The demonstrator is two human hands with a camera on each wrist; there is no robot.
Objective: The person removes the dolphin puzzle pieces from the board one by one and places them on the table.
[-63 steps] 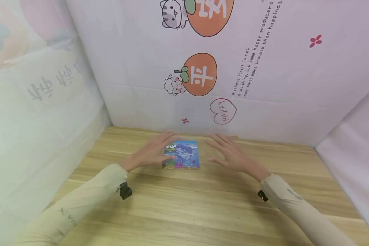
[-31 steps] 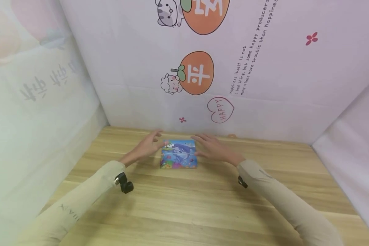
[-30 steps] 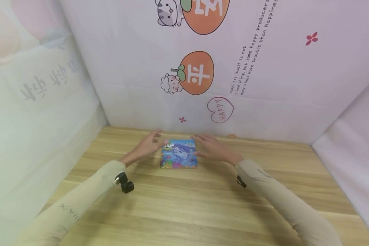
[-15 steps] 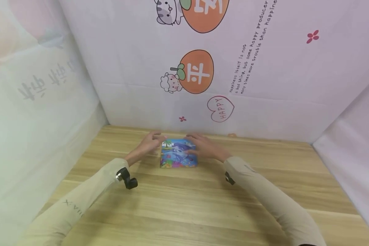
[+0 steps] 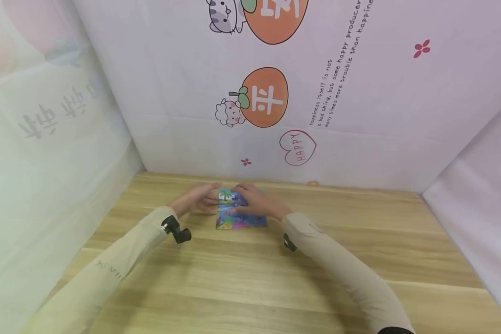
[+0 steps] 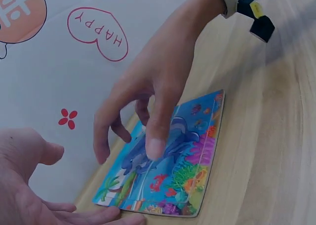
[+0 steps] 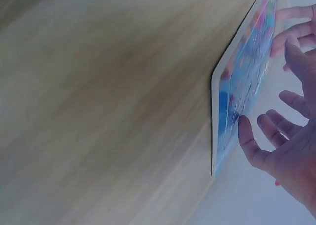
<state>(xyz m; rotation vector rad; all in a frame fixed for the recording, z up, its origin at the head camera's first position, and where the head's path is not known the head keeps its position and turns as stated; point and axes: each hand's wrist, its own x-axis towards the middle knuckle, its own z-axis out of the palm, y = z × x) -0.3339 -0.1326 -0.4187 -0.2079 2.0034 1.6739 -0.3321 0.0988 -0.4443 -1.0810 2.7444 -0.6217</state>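
A square picture board (image 5: 242, 223) with dolphins, a palm and coral lies flat on the table; thin seams like a jigsaw puzzle's cross it in the left wrist view. Beside its left edge is my left hand (image 5: 198, 198), palm turned up and inward. Its fingertips (image 6: 101, 214) lie at the board's edge; whether they reach beneath it I cannot tell. Over the board's right part hovers my right hand (image 5: 259, 204), fingers bent loosely downward with nothing between them. In the right wrist view one fingertip (image 7: 244, 122) of this hand is at the board's surface, perhaps touching it.
The wooden table (image 5: 250, 278) runs up to a white printed cloth wall (image 5: 183, 139) close behind the board. More cloth hangs at the left (image 5: 58, 185) and right (image 5: 476, 185). Both sleeves carry small black wrist cameras.
My right hand has moved left from beside the board to over it. My left hand has turned and come against the left edge. The board stays about where it was.
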